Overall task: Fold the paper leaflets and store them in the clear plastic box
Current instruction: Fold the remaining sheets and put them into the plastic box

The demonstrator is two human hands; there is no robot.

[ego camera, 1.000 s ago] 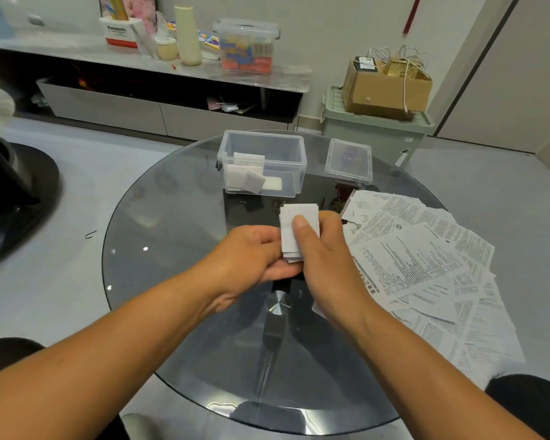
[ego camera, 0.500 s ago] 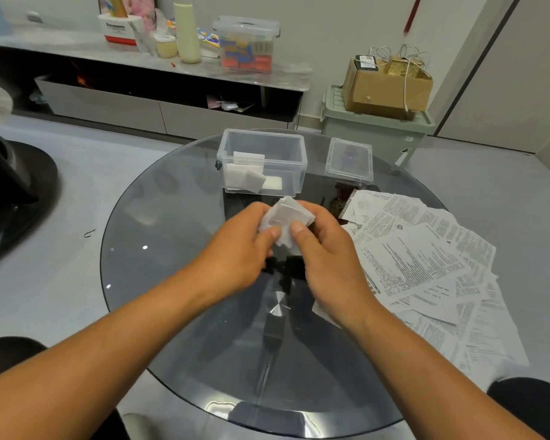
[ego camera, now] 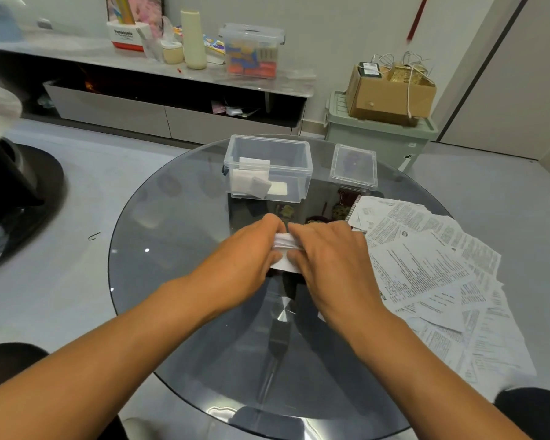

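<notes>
Round smoked-glass table (ego camera: pixel 178 281) in a living room, low media shelf (ego camera: pixel 140 68) along the back wall. Both hands meet at table centre over one folded leaflet (ego camera: pixel 285 249). Left hand (ego camera: pixel 245 255) and right hand (ego camera: pixel 327 258) come at it from opposite sides, fingertips nearly touching above it, fingers held close together and curled down over the paper. Looks like pressing or pinching a crease flat against the glass; exact finger contact under the palms is hidden, cannot tell. Only a small white strip of the leaflet shows between the hands.

Clear plastic box (ego camera: pixel 299 160) sits just beyond the hands, open on top, a few folded pieces (ego camera: pixel 251 179) already leaning at its left end. That puts the drop-off a short reach forward. Its lid (ego camera: pixel 353 166) lies beside it to the right, out of the way.

Unfolded leaflets (ego camera: pixel 426 265) fan out in an overlapping pile on the right side of the table, near the right hand, probably so that hand can pull the next sheet.

Judgement: mid-fold on this one, final crease; many sheets left.
</notes>
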